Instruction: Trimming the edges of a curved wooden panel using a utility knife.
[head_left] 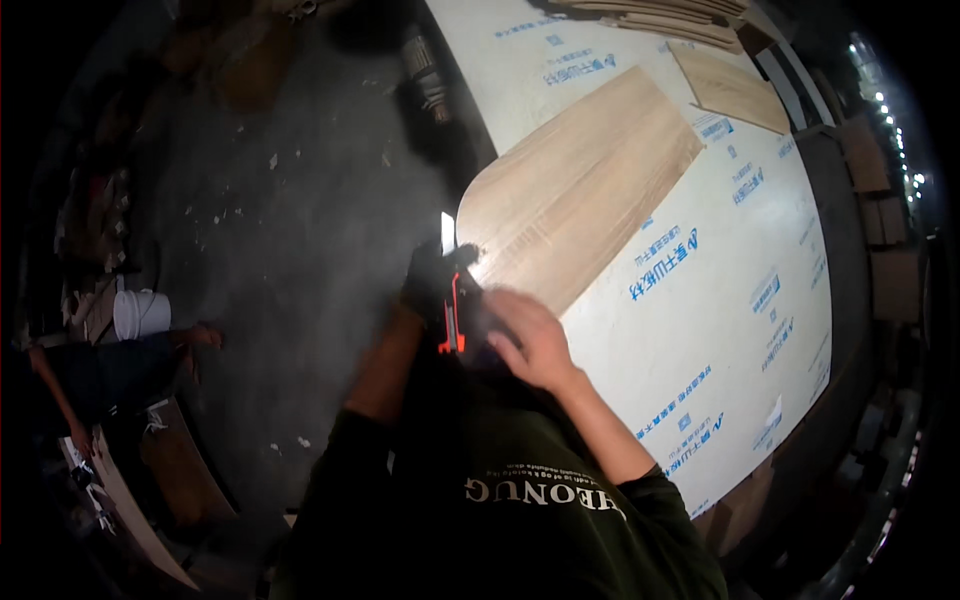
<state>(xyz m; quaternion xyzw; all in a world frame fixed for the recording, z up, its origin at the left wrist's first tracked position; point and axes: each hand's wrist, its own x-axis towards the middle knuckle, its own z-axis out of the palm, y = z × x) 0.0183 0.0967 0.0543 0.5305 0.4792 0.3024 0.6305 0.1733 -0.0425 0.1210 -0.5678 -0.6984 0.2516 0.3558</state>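
A wood-grain board [585, 185] with a rounded end lies on the table. At its near left edge is a dark handheld tool with orange-red trim [453, 318], whose exact kind I cannot make out. My right hand [532, 338], bare and slightly blurred, curls its fingers over the tool's right side. In a dark glove, my left hand [428, 278] is beside the tool at the board's edge; shadow hides its fingers. Just beyond the glove, a narrow bright white strip [447, 232] stands along the board's edge.
The white table [740, 290] bears blue print. A smaller wood-grain board [727, 85] and stacked panels [660, 18] lie at its far end. On the left, another person [120, 375] is beside a white bucket [141, 314]. Scraps dot the dark floor [290, 230].
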